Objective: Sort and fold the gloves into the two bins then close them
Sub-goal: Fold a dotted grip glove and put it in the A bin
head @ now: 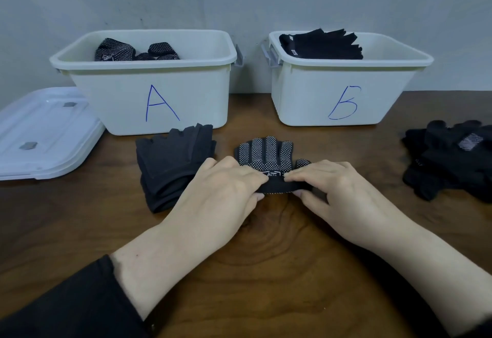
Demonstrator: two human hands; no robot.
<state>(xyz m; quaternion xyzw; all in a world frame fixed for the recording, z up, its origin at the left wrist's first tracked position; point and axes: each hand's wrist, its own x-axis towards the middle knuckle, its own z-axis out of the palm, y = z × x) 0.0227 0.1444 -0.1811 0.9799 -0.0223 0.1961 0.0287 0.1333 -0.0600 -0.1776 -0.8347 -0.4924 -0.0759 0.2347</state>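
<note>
Lids (pixel 45 132): stacked far left on the bench (pixel 266 257).
Bin A (pixel 149 84): dotted gloves inside.
Plain gloves (pixel 170 167): beside left hand (pixel 221 193).
Dotted glove (pixel 266 155): cuff pinched by both hands, right hand (pixel 338 193) too.
Bin B (pixel 346 84): plain gloves inside.
Glove pile (pixel 450 159): far right.

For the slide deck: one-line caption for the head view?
Both hands fold a dotted glove's cuff before bins A and B.
</note>
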